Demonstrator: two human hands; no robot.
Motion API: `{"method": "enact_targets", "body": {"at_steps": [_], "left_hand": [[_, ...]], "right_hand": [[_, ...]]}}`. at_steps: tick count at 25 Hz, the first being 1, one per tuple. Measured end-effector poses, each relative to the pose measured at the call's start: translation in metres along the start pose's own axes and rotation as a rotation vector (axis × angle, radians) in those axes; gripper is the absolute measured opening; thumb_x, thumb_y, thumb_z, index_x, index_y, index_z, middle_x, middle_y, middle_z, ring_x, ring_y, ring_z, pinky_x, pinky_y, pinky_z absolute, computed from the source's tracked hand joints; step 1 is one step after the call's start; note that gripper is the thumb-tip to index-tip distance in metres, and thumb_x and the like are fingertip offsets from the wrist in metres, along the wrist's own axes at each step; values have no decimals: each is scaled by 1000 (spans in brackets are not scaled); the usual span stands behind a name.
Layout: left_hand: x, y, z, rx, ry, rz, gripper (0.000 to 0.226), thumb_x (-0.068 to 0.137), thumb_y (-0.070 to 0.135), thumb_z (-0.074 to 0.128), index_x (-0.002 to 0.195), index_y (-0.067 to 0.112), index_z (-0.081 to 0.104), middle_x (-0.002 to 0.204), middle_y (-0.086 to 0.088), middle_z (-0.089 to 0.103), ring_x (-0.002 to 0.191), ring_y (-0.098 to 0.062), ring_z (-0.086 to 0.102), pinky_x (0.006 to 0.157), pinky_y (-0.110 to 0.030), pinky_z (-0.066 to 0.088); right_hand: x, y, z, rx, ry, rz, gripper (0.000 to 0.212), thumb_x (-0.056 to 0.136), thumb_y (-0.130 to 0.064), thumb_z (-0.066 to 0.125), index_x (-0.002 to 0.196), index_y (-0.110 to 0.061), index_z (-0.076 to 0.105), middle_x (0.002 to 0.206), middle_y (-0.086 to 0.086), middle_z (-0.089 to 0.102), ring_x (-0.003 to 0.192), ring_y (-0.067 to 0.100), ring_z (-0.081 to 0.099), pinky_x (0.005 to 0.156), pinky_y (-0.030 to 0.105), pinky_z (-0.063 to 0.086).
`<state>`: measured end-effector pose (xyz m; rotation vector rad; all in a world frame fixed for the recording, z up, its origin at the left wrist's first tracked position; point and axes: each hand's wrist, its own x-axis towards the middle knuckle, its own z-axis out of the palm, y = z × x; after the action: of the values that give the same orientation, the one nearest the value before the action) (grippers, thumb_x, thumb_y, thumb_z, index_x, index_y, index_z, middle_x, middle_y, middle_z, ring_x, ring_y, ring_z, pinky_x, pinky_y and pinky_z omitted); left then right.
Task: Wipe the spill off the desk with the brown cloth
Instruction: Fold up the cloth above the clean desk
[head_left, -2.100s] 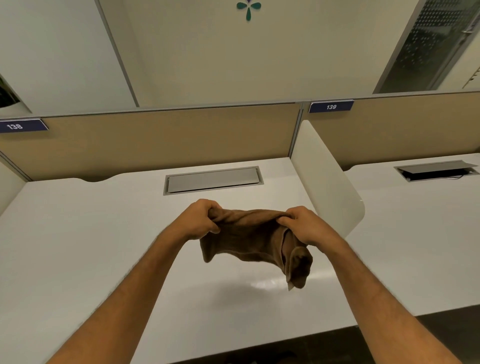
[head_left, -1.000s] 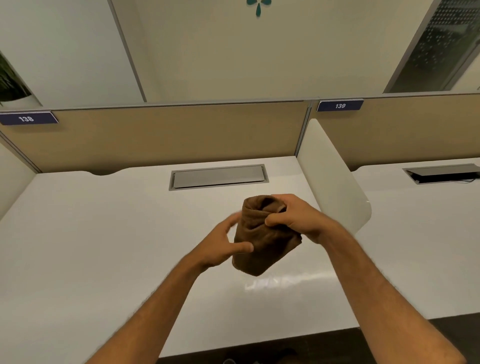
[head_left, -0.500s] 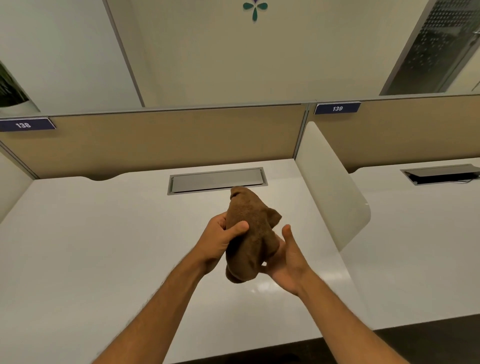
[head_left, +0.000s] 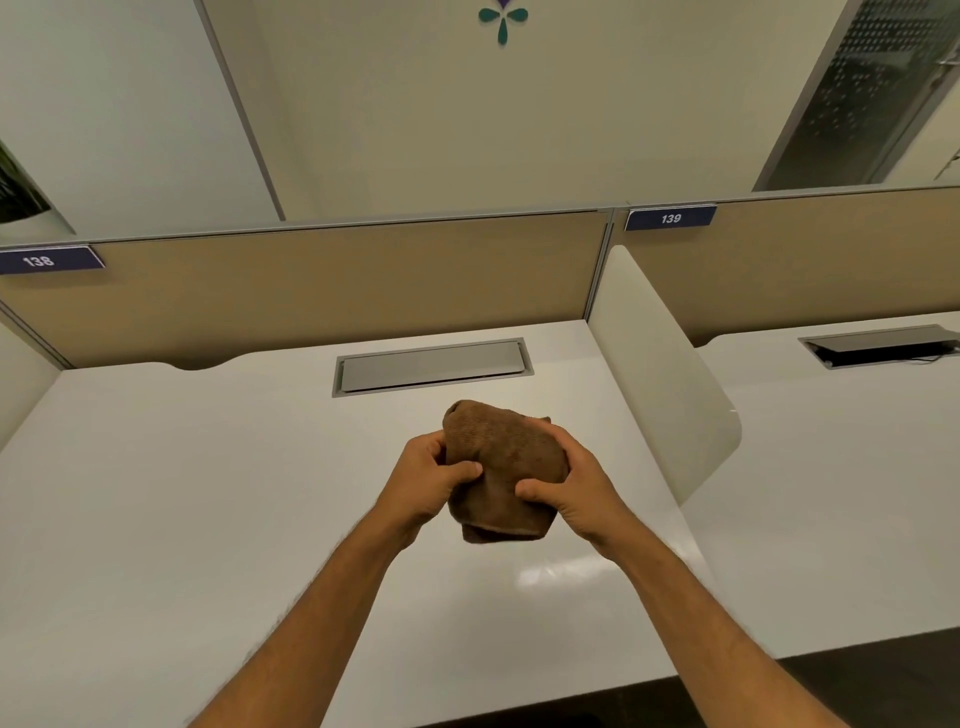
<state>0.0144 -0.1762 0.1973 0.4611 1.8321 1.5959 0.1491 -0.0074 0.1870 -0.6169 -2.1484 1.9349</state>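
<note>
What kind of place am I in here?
Probably a shared office or study hall: numbered seat tags 138 and 139, tan partition panels, and white desks with cable hatches.

I see both hands gripping the bunched brown cloth (head_left: 501, 467) above the white desk (head_left: 182, 519): left hand (head_left: 426, 480) thumb pressed into its left side, right hand (head_left: 571, 491) curled round its right. A wet sheen (head_left: 563, 574) lies below the right fingers.
</note>
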Motion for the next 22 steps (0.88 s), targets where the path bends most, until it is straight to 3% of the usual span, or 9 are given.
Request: {"method": "enact_targets", "body": {"at_steps": [3,5,8,10,12,15,17,20,22], "left_hand": [[2,-5,0,177,108,37,35,90,13,81,118,27,65,133,9,59,133,-22,55,89,-18,49],[-2,-3,1,262,138,138,46,85,16,86,111,44,60,152,13,44,146,-16,36,108,-29,43],[-7,2,-2,252,38,225,48,88,18,84,116,50,62,148,27,49,152,-9,32,123,-43,33],[-7,1,-1,199,6,231,35,91,28,81,122,36,67,136,14,67,135,-16,59,114,-46,50],[-11,4,6,149,-30,227,34,89,43,72,119,30,66,120,6,73,112,-19,71,94,-40,63],[-9,7,15,83,-35,189,27,96,48,64,117,32,57,113,2,73,101,-19,75,75,-29,63],[-7,8,16,-7,-20,140,20,104,44,57,120,37,48,109,1,77,94,-18,77,69,-27,61],[-8,7,11,0,-94,84,42,97,59,60,129,43,38,113,0,76,94,-18,78,72,-34,64],[-9,5,7,86,-197,43,79,78,73,69,141,48,29,128,5,68,107,-17,73,85,-33,64]], "right_hand": [[4,-3,-9,-117,55,-52,56,81,-13,83,121,-48,62,121,-13,64,114,14,62,83,25,61],[5,-5,-14,-149,128,-70,46,80,-17,85,110,-47,67,115,-12,65,109,12,64,79,19,58],[3,-6,-23,-159,137,-65,31,78,-29,88,101,-39,69,120,-11,54,109,9,60,76,15,55],[-1,-8,-28,-44,58,-35,40,75,-42,88,107,-29,69,129,-12,54,110,14,63,78,25,59],[-2,-9,-29,163,27,-2,50,69,-46,85,112,-23,70,123,-3,67,106,23,69,75,33,60],[-6,-7,-19,494,5,86,72,65,-42,85,126,-12,62,121,12,72,114,35,68,82,40,61],[-9,-3,-12,541,-43,128,85,61,-40,92,135,-16,57,128,9,70,118,29,67,85,38,61],[-11,-1,-10,455,-49,161,69,70,-19,91,133,-17,61,121,8,74,110,25,72,80,35,61],[-9,-1,-15,424,-30,154,59,75,-17,84,130,-16,64,118,10,76,111,31,71,80,36,61]]}}
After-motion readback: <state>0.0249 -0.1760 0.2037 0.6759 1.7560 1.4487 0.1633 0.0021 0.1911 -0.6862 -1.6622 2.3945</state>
